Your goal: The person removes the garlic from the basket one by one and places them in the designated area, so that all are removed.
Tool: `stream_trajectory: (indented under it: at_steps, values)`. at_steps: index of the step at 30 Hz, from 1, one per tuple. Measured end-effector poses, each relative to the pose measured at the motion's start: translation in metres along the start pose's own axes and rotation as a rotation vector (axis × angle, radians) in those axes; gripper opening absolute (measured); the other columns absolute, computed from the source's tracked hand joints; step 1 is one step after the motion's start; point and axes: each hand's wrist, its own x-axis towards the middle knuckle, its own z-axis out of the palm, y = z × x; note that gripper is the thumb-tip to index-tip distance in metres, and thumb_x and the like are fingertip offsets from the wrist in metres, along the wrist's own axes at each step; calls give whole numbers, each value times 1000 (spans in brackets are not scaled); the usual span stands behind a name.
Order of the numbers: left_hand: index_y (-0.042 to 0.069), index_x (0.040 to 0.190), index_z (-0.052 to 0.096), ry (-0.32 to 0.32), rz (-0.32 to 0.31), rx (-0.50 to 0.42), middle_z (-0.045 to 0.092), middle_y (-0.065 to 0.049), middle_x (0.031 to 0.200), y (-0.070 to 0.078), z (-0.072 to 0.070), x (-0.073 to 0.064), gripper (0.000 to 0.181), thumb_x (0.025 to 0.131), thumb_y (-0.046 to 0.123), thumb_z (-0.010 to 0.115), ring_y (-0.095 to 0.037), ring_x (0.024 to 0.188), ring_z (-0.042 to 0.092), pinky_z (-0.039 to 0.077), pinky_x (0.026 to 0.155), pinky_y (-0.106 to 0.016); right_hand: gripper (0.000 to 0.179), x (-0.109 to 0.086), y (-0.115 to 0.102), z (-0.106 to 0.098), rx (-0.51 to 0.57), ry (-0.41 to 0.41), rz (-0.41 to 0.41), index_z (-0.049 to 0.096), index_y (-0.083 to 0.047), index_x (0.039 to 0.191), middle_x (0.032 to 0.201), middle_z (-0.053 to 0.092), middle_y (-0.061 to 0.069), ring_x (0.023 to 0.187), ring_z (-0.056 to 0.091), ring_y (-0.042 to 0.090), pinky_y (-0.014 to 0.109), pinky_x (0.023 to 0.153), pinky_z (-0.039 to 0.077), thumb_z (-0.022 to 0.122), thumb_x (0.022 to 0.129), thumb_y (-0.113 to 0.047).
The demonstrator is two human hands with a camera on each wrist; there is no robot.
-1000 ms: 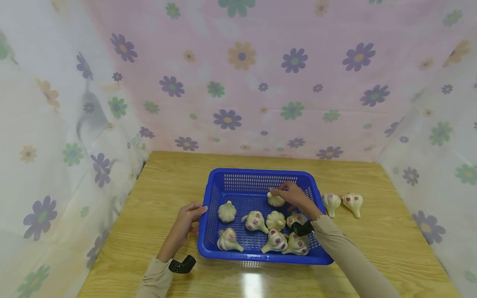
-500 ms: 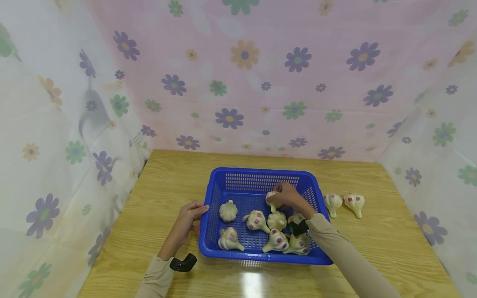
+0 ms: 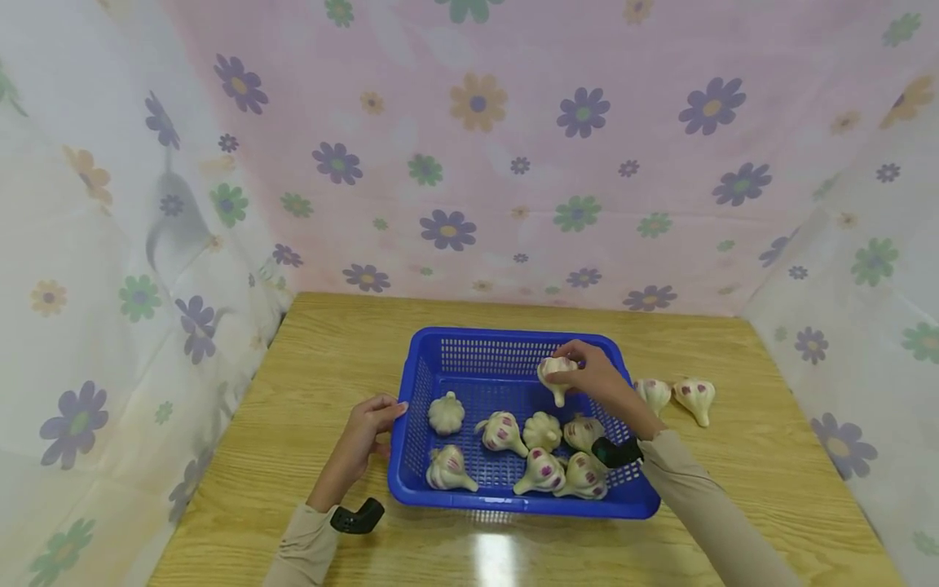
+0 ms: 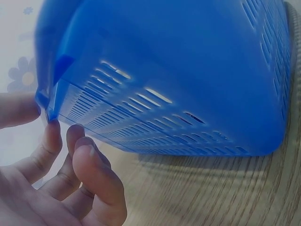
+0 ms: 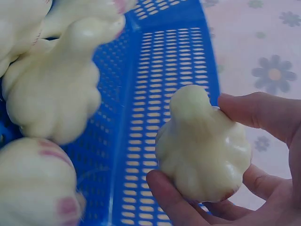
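A blue plastic basket (image 3: 513,506) with slotted walls stands on the table, with several white-and-purple garlic bulbs inside, one of them a bulb (image 3: 503,432) near its middle. My right hand (image 3: 603,385) grips a garlic bulb (image 3: 555,373) above the back right of the basket. In the right wrist view, thumb and fingers curl round this bulb (image 5: 202,146), its stem end toward the camera. At the basket's left side my left hand (image 3: 363,432) pinches the rim. The left wrist view shows thumb and finger meeting at that rim (image 4: 47,106), the other fingers curled below it.
Two more garlic bulbs, one of them the outer bulb (image 3: 694,397), lie on the wooden table (image 3: 330,350) just right of the basket. Flower-patterned cloth (image 3: 477,163) hangs behind the table and along both sides.
My right hand has turned its garlic bulb stem-down, then lifted it up and right, away from the other bulbs. The left hand stays at the basket rim.
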Motion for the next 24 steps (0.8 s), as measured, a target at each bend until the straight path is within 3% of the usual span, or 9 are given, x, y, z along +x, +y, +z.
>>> stream_trajectory:
  at_steps: [8, 13, 24]
  values:
    - [4, 85, 60, 7, -1, -14, 62, -8, 76, 1, 0, 0, 21, 86, 24, 66, -19, 65, 62, 46, 41, -27, 50, -18, -5, -27, -6, 12, -81, 50, -1, 122, 125, 50, 20, 98, 56, 32, 44, 75, 53, 72, 85, -27]
    - [3, 86, 60, 3, -1, -7, 62, -9, 77, 0, 0, 0, 23, 86, 25, 67, -20, 66, 62, 46, 41, -27, 52, -28, -6, -41, -24, 24, -87, 49, -2, 123, 129, 48, 20, 98, 55, 32, 50, 77, 50, 71, 85, -30]
    - [4, 87, 59, -10, -10, 4, 62, -8, 78, -1, -1, 0, 23, 88, 26, 65, -20, 68, 62, 46, 42, -28, 45, -41, 4, -54, -54, 58, -90, 51, -3, 119, 117, 52, 18, 93, 56, 30, 45, 74, 52, 69, 87, -29]
